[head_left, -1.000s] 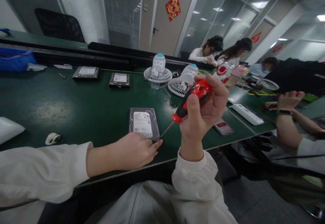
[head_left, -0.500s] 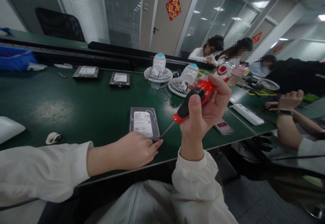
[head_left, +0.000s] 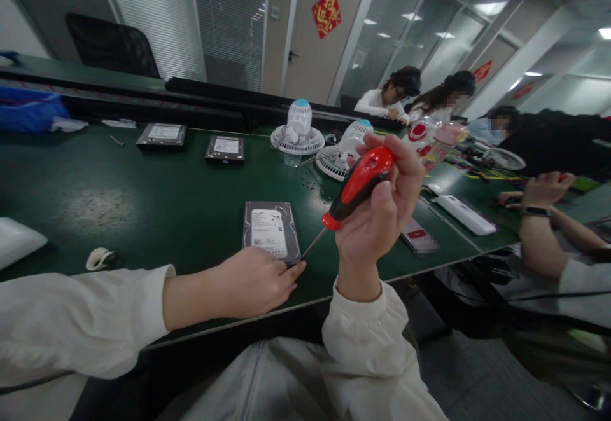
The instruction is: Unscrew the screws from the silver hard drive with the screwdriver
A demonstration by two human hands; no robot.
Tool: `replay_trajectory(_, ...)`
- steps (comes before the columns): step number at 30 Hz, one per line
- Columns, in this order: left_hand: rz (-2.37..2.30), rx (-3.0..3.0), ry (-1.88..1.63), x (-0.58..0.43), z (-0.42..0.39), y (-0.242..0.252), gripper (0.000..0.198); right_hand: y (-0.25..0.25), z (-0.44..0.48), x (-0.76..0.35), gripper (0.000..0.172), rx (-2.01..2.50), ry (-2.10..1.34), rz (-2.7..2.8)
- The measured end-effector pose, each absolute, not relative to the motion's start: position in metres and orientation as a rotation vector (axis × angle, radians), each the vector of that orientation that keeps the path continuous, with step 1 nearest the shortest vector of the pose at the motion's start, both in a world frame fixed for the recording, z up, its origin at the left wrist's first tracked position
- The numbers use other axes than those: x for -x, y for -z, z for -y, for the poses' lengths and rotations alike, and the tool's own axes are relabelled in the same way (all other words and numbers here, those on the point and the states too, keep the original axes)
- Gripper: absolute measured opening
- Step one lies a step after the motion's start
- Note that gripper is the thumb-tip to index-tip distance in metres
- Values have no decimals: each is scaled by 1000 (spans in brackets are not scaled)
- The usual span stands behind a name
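Observation:
A silver hard drive (head_left: 270, 231) with a white label lies flat on the green table (head_left: 143, 198) in front of me. My right hand (head_left: 382, 211) is wrapped round the red and black handle of a screwdriver (head_left: 351, 192). Its thin shaft slants down left, and the tip sits at the drive's near right corner. My left hand (head_left: 251, 284) rests on the table edge, fingers curled, with the fingertips pressed against that same corner of the drive.
Two more hard drives (head_left: 224, 149) (head_left: 161, 135) lie further back, beside two small white fans (head_left: 296, 131) (head_left: 346, 151) and loose screws (head_left: 310, 186). A white remote-like bar (head_left: 463, 214) lies right. A co-worker's arm (head_left: 537, 217) reaches in at right; other people sit beyond.
My right hand has turned the screwdriver handle in its grip, and my thumb has shifted along it. The tip stays at the drive's corner. My left hand has not moved.

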State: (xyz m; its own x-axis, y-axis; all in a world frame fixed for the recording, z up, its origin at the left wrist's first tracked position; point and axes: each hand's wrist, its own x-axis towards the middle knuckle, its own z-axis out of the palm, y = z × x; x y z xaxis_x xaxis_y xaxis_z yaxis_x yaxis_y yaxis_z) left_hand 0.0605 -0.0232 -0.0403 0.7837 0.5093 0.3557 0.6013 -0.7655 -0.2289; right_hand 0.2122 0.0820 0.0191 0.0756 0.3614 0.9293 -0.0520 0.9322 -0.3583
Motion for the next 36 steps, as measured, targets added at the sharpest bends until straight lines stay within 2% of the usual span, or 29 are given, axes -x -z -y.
replay_trajectory(8,865,2654,392,-61,25,41,39,-18,-79,-213,50,255,-240,1406)
replay_trajectory(12,845,2645,409,-61,24,41,38,-18,-82,-214,41,246,-272,1435)
replay_trajectory(16,850,2638,409,-60,23,40,38,-18,-84,-214,41,145,-300,1472)
replay_trajectory(20,844,2633,413,-59,23,41,38,-17,-80,-215,41,285,-239,1445)
replay_trajectory(27,852,2635,417,-60,24,40,37,-20,-78,-208,38,189,-359,1479)
replay_trajectory(32,849,2634,432,-60,24,41,38,-21,-78,-209,51,220,-296,1412)
replay_trajectory(36,859,2634,444,-60,23,42,38,-20,-78,-210,44,196,-394,1444)
